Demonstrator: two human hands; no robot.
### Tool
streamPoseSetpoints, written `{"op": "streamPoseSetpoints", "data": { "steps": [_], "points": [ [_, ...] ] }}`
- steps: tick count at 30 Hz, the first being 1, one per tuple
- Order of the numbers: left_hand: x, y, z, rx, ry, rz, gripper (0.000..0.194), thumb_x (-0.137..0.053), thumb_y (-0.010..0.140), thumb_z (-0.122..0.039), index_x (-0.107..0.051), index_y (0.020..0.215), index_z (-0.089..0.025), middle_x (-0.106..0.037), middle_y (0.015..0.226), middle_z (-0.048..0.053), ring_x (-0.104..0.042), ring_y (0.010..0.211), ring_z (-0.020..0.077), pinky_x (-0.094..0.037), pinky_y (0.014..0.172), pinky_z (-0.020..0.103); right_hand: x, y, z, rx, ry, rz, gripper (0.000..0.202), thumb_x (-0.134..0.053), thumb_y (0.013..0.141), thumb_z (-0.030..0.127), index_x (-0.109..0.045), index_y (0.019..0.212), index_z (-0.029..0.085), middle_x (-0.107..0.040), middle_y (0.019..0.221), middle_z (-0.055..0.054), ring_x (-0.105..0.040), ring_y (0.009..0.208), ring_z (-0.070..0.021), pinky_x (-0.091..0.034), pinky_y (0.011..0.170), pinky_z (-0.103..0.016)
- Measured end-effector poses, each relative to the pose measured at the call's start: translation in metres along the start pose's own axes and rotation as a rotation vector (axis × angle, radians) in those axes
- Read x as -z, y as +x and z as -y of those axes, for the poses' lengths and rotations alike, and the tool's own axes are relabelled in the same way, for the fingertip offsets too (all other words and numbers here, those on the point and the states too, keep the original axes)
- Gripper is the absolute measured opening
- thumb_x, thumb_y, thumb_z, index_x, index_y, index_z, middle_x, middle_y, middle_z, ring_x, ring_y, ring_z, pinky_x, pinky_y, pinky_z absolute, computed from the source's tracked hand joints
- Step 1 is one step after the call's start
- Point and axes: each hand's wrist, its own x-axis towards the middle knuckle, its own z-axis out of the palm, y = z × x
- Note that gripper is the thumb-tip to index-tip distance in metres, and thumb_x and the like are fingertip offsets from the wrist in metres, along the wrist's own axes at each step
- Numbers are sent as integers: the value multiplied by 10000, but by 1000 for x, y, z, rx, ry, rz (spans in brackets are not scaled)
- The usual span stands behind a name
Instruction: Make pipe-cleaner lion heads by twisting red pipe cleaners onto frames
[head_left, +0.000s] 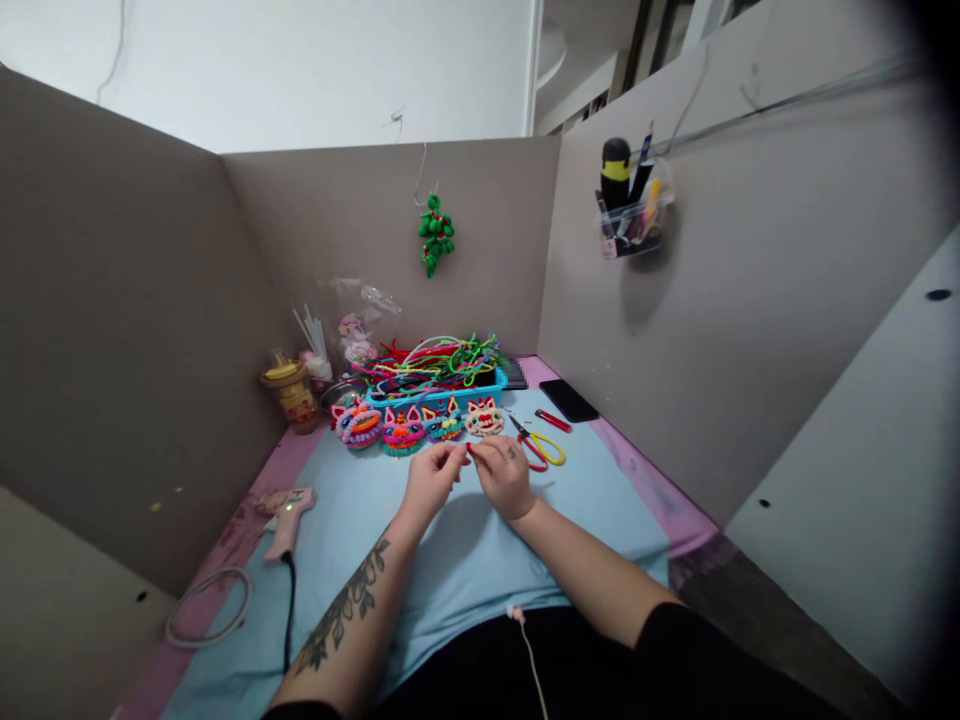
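Note:
My left hand point(436, 474) and my right hand point(502, 474) meet over the blue cloth point(600, 510), fingertips close together. Between them shows a small red piece point(469, 452), perhaps pipe cleaner; most of it is hidden by the fingers. Both hands are closed in a pinch on it. Just beyond the hands stand several colourful animal-face figures, among them a pink and orange one point(403, 432) and a cream one point(484, 416). Right of my right hand lie scissors point(551, 448) with yellow and red handles.
A blue basket point(450, 396) of coloured pipe cleaners stands at the back. To the right are a red utility knife point(553, 420) and a black phone point(568, 400). At left are a pink glue gun point(288, 525) with its cord and a lidded cup point(294, 400). Grey partitions point(390, 230) enclose the table.

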Motion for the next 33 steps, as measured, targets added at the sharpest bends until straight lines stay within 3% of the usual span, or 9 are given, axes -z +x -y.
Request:
{"op": "streamPoseSetpoints", "data": {
  "steps": [3, 7, 12, 17, 23, 33],
  "points": [
    [-1, 2, 4, -11, -36, -24, 347, -548, 778, -449, -627, 625, -148, -489, 467, -27, -429, 440, 80, -330, 431, 189, -1, 0, 2, 51, -40, -1, 188, -511, 826, 129, -629, 911, 248, -604, 790, -48, -555, 754, -182, -422, 693, -346],
    [-1, 3, 8, 0, -117, -64, 330, -570, 766, -427, -592, 603, -142, -493, 493, -29, -438, 473, 81, -354, 465, 193, -1, 1, 4, 2, -26, 49, 148, -518, 828, 175, -623, 916, 233, -602, 812, -59, -553, 784, -194, -422, 722, -357],
    [4, 5, 7, -30, -101, -67, 258, -540, 787, -389, -606, 725, -147, -564, 592, -11, -471, 502, 89, -382, 477, 198, 0, 1, 0, -55, 69, 188, 238, -491, 843, 214, -555, 1070, 178, -622, 954, -96, -562, 910, -230, -432, 789, -385],
    [8, 6, 7, -171, 41, -40, 236, -503, 815, -349, -634, 851, -156, -650, 780, 39, -561, 633, 124, -437, 563, 216, -3, -1, -3, -122, 129, 274, 221, -426, 878, 194, -561, 1052, 172, -627, 899, -83, -579, 857, -203, -455, 755, -336],
    [8, 7, 13, -165, 66, -55, 252, -521, 808, -359, -642, 888, -154, -669, 860, 58, -592, 726, 151, -454, 638, 234, -2, 1, -2, -180, 170, 205, 176, -418, 881, 193, -573, 962, 174, -610, 841, -73, -569, 813, -189, -469, 731, -313],
    [3, 5, 5, -64, -30, -106, 252, -584, 756, -384, -644, 763, -139, -618, 637, 18, -532, 565, 121, -415, 542, 217, -1, 2, 0, -171, 95, 109, 156, -463, 852, 178, -598, 931, 177, -604, 868, -76, -558, 876, -193, -472, 794, -337]
  ]
}}
